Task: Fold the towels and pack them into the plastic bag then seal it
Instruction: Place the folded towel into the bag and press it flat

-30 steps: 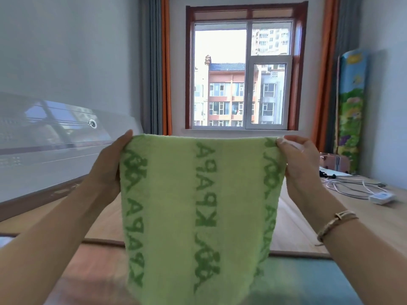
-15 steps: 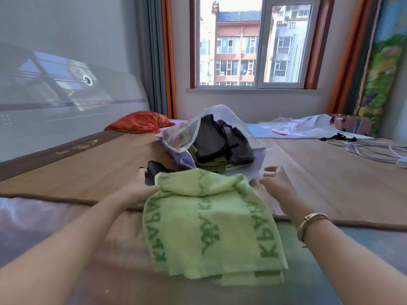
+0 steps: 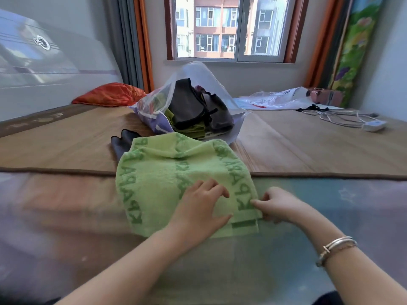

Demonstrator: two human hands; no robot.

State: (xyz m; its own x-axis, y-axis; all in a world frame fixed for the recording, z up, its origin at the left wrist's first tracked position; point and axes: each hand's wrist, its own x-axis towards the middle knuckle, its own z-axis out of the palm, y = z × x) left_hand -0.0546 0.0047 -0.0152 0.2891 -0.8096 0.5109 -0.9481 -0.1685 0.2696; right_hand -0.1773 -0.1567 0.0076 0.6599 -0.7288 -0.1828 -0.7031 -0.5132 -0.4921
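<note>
- Head view: a light green towel (image 3: 167, 179) with darker green lettering is laid folded on the bed, straddling the brown border where the woven mat (image 3: 308, 146) meets the smooth pastel sheet (image 3: 55, 216).
- The left hand (image 3: 200, 212) is rested on the towel's near right part, its fingers loosely bent on the cloth; no grip around the cloth can be made out.
- The towel's near right corner is pinched by the right hand (image 3: 275, 205), the grip narrow, with the thumb on top at the edge. A set of bangles (image 3: 337, 247) is worn on that wrist.
- The two hands are set just beside each other at that corner; the towel's far edge is rumpled and raised.
- Beyond the towel, touching or nearly touching its far edge, a clear plastic bag (image 3: 198, 71) is seen with its mouth open, filled with dark and olive folded cloths.
- A dark cloth (image 3: 123, 139) is partly covered by the towel's far left corner.
- An orange cushion (image 3: 110, 94) is placed by the white headboard (image 3: 44, 62); crumpled plastic sheets (image 3: 271, 100) and a white cable with adapter (image 3: 372, 125) are spread at the far right.
- Bare mat is left on both sides of the towel, and bare sheet on its near side.
- A window (image 3: 229, 27) with orange curtains is set in the far wall.
</note>
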